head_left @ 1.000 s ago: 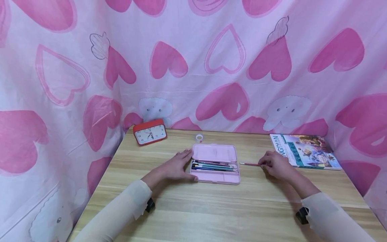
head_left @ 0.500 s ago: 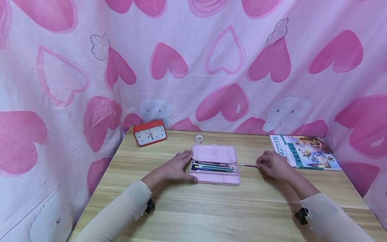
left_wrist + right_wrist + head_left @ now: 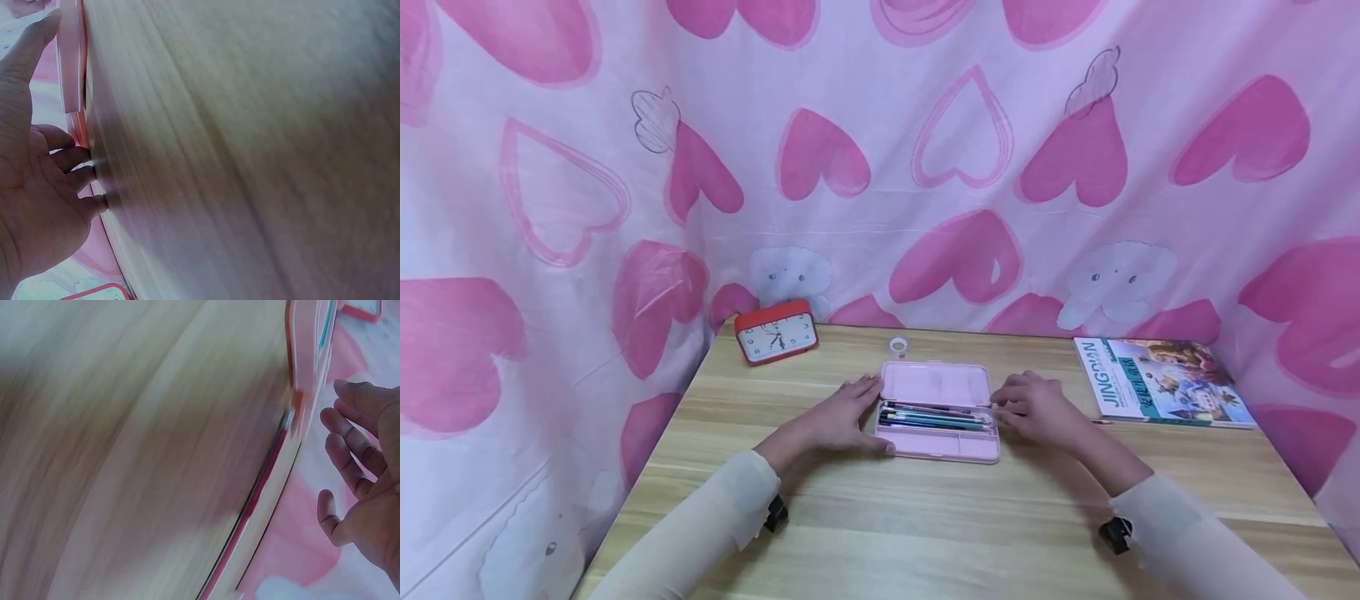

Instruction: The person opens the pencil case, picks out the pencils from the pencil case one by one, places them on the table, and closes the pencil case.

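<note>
Left of the pink case we see the left hand, relaxed; right of it, the right hand, holding nothing, and the red pencil; we judge the step as steadying; next calls for light 2-hand pressure.

Likely a home: heart-print cloth behind a table.

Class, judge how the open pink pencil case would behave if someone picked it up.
The pencil case looks stiff, judging by its straight edges. Its lid, folded open, would probably swing. The pencils lie loose inside, so they could slide if it tilts.
</note>
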A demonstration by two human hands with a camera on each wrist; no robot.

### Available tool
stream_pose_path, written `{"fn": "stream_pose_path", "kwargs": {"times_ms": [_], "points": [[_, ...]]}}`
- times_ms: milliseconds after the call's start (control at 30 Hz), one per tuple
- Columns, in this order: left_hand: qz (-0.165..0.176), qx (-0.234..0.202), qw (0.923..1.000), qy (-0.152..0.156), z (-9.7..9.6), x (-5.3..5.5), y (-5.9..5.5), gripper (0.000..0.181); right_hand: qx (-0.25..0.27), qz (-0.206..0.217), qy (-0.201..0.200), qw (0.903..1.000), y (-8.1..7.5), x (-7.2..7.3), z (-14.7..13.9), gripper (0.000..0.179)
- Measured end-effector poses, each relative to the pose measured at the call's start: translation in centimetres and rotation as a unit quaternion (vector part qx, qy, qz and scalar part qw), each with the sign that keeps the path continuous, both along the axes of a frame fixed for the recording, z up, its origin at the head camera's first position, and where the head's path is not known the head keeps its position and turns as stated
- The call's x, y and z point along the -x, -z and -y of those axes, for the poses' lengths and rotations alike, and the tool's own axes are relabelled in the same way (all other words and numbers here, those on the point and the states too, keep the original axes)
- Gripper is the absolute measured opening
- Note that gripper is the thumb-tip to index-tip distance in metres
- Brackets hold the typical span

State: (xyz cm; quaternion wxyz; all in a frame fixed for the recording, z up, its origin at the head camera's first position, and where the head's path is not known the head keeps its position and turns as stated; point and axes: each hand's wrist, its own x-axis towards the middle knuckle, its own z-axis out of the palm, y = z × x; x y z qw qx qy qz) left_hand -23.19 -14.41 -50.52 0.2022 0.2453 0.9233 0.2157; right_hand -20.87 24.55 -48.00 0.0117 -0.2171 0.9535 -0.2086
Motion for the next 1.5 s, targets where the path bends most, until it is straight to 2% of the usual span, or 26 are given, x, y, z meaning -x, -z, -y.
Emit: {"fn": "stream_pose_path", "kwargs": {"times_ms": [133,233,367,500,767,900,1233,1500], "points": [[-0.002,0.003,1.0,-0.003,-0.1,-0.1,0.1,0.132,0.002,-0.005,-0.033,0.9994,0.1,-0.2,1.4,0.017],[-0.005,0.005,1.0,-0.003,-0.1,-0.1,0.0,0.132,0.0,0.002,-0.044,0.999,0.2,-0.3,2.3,0.019],[-0.007,0.006,1.0,0.0,-0.1,0.0,-0.1,0.132,-0.026,-0.002,-0.055,0.9981,0.6,-0.3,3.1,0.022],[-0.008,0.004,1.0,0.002,-0.1,0.0,-0.1,0.132,-0.051,-0.034,-0.07,0.9957,1.1,-0.3,3.8,0.022],[-0.008,0.004,1.0,0.001,0.0,-0.1,-0.3,0.133,-0.063,-0.098,-0.096,0.9885,1.4,-0.3,4.3,0.021],[-0.009,0.004,0.9999,0.002,-0.1,0.0,-0.2,0.133,-0.061,-0.095,-0.094,0.9891,1.4,-0.2,4.3,0.02],[-0.007,0.007,0.9999,0.006,-0.1,0.0,-0.1,0.133,-0.054,-0.056,-0.076,0.994,1.0,-0.1,5.2,0.015],[-0.014,0.01,0.9998,0.003,-0.1,0.0,0.2,0.132,-0.051,-0.078,-0.081,0.9924,1.3,0.3,6.9,0.009]]}}
